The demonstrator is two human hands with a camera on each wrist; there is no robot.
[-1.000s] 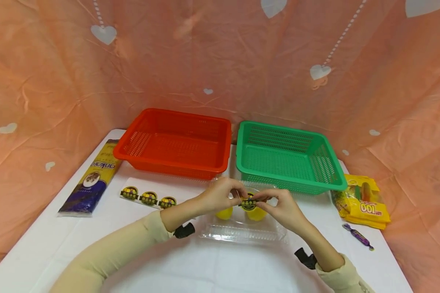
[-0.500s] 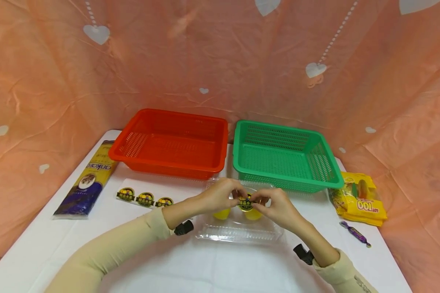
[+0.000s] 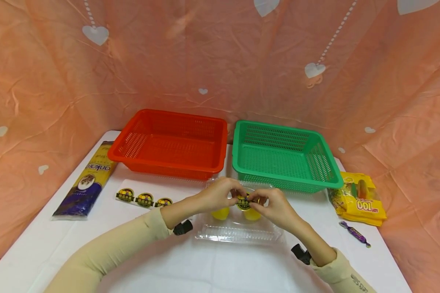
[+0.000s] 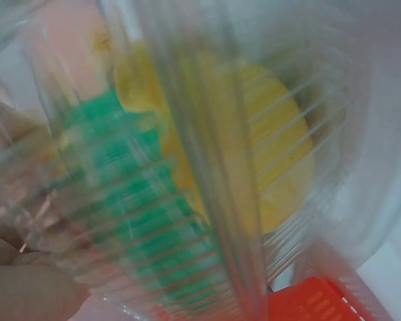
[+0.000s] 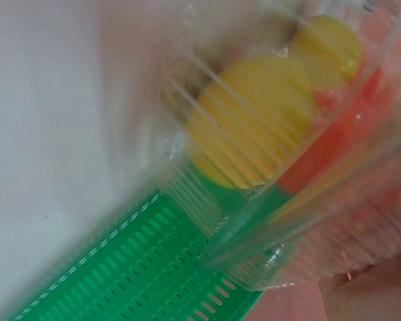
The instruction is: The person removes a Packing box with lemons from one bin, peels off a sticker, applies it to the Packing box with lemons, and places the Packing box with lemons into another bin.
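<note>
A clear plastic clamshell box (image 3: pixel 238 235) lies on the white table with yellow fruits (image 3: pixel 220 214) inside. Over its lid, a round black-and-yellow sticker (image 3: pixel 243 202) is pinched by the fingertips of both hands. My left hand (image 3: pixel 220 197) has its left edge; my right hand (image 3: pixel 276 206) has its right edge and covers part of it. Through the box's ribbed wall, the left wrist view shows a large yellow fruit (image 4: pixel 274 147) and part of the left hand (image 4: pixel 33 287). In the right wrist view, yellow fruit (image 5: pixel 254 120) shows beside the right hand (image 5: pixel 374 294).
Behind the box stand a red basket (image 3: pixel 168 166) and a green basket (image 3: pixel 278 177). A sheet of stickers (image 3: pixel 144 200) lies left of the box. At far left is a pasta bag (image 3: pixel 84 183); at far right, a yellow snack bag (image 3: pixel 363 205) and purple-wrapped candy (image 3: pixel 355 234).
The head view has shifted slightly, so everything sits a little further left. My right fingertips now cover more of the sticker; both hands otherwise stay over the box.
</note>
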